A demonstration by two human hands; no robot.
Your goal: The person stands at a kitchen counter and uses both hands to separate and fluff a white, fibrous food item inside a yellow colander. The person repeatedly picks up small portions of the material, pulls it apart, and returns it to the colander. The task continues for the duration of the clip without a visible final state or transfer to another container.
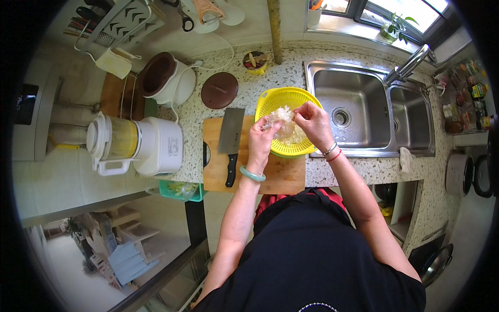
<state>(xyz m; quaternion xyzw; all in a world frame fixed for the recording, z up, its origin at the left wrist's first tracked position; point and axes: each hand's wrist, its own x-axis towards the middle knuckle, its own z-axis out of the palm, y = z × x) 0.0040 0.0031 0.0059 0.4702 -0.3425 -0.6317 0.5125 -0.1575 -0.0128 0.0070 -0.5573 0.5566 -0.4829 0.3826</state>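
Note:
Over a yellow colander (270, 102), my left hand (262, 140) holds a pale, frilly clump of white fungus (281, 115) between thumb and fingers. Opposite it, my right hand (315, 124) is closed in a pinch at the clump's right edge; its fingertips partly hide what they grip. Loose whitish pieces (297, 137) lie in the colander below. The colander overlaps the far right corner of a wooden cutting board (283, 174). On the board's left side rests a cleaver (232, 132), its black handle toward me, apart from my hands.
To the right is a double steel sink (351, 93) with a faucet (410, 65). A blender (148, 143), a white cooker (174, 83) and its brown lid (220, 90) stand left. A small yellow bowl (255, 62) sits behind. Below the counter's edge hangs a green bin (182, 191).

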